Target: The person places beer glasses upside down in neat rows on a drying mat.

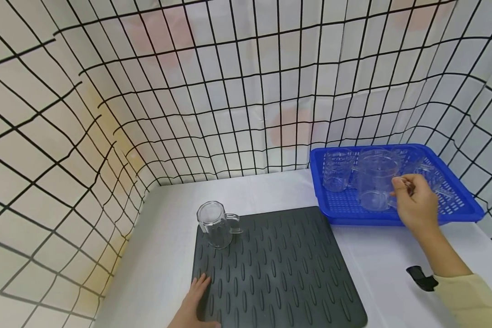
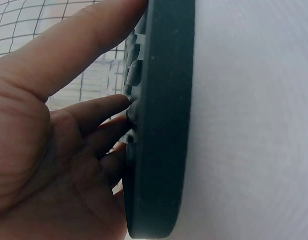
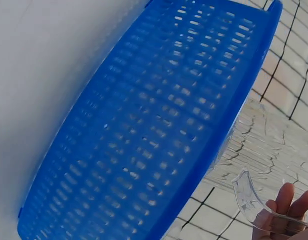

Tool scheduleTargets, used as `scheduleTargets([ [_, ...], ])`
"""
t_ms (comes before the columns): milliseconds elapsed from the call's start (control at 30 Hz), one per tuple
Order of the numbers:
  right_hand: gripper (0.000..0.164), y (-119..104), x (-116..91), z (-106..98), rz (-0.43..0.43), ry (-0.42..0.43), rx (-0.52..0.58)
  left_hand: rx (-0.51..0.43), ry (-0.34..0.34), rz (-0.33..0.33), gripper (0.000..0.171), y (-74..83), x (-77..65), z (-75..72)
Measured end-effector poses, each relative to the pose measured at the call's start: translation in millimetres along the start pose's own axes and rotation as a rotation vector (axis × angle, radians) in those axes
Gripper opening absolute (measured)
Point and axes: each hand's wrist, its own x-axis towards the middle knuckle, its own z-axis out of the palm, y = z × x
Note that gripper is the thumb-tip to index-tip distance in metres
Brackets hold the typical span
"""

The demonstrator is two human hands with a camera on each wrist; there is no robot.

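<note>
My right hand [image 1: 418, 202] grips the handle of a clear mug [image 1: 377, 182], which stands upright at the blue basket. In the right wrist view, curled fingers [image 3: 283, 207] show at the clear handle [image 3: 247, 197]; whether the mug's base touches the basket floor I cannot tell. At the near left edge of a dark ribbed mat [image 1: 279, 273], my left hand [image 1: 194, 303] rests with its fingers extended. The left wrist view shows those fingers against the mat's edge [image 2: 166, 125]. A clear glass mug [image 1: 217, 228] stands on the mat's far left corner, handle pointing right.
The blue basket [image 1: 320, 196] stands at the back right, with more clear glassware [image 1: 337, 171] inside. Black wire grid panels [image 1: 246, 91] enclose the back and sides. A small black object [image 1: 421, 278] appears beside the right sleeve on the white tabletop [image 1: 147, 273].
</note>
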Motion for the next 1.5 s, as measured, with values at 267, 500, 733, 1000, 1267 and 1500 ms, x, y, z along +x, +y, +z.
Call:
scheduleTargets([
  [267, 0.027, -10.8, -7.6, 3.9, -0.041, -0.051, 0.066, -0.033, -0.01, 0.02, 0.106, -1.9, -0.4, -0.4],
  [500, 0.023, -21.5, -12.3, 7.3, -0.089, -0.042, 0.105, -0.035, -0.011, 0.008, 0.106, -1.3, -0.9, -0.4],
  [733, 0.021, -27.8, -16.7, 9.7, -0.126, -0.046, 0.147, -0.036, -0.01, -0.009, 0.107, -0.5, -0.2, -0.4],
  [1000, 0.02, -33.6, -21.6, 12.9, -0.124, -0.067, 0.177, -0.032, -0.013, -0.018, 0.108, -0.6, -0.5, -0.2],
  [1267, 0.016, -41.3, -28.1, 15.3, -0.136, -0.094, 0.241, -0.028, -0.016, -0.031, 0.108, 0.3, -0.3, -0.4],
  [1500, 0.013, -50.6, -32.7, 17.7, -0.15, -0.103, 0.276, -0.018, -0.014, -0.022, 0.108, 0.1, -0.3, -0.2],
])
